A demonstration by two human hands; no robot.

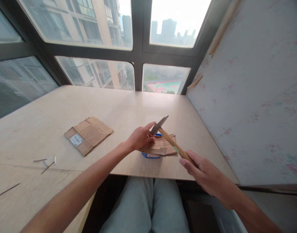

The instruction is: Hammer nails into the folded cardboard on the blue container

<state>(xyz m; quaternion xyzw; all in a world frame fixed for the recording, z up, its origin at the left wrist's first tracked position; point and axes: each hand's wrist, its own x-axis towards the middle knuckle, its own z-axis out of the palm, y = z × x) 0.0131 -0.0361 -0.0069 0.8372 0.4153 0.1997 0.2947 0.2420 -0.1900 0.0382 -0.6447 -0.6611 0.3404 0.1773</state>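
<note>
Pale wood runs along the handle of a hammer [172, 141], and from where I stand I can see the right hand [199, 165] wrapped firmly round its lower end, thumb laid along the grip, just below a small green mark. Its metal head tilts up and away, close against the left hand [140, 137]; whether the two touch, I can't tell. That left hand leans in over a stack of folded brown cardboard [158, 149], forefinger stretched out beside the hammer head and the other fingers bent down toward the cardboard, though I can't make out whether they pinch anything. The stack lies across a blue container [148, 156] near the front edge of the table [129, 106], right before the person's jeans [138, 204]. Off to the left, well apart from the stack, a flattened cardboard packet [95, 132] shows a white label [76, 139]. Nearer the person, a few thin nails [47, 166] lie loosely together, with one dark nail [9, 189] farther left by itself
</note>
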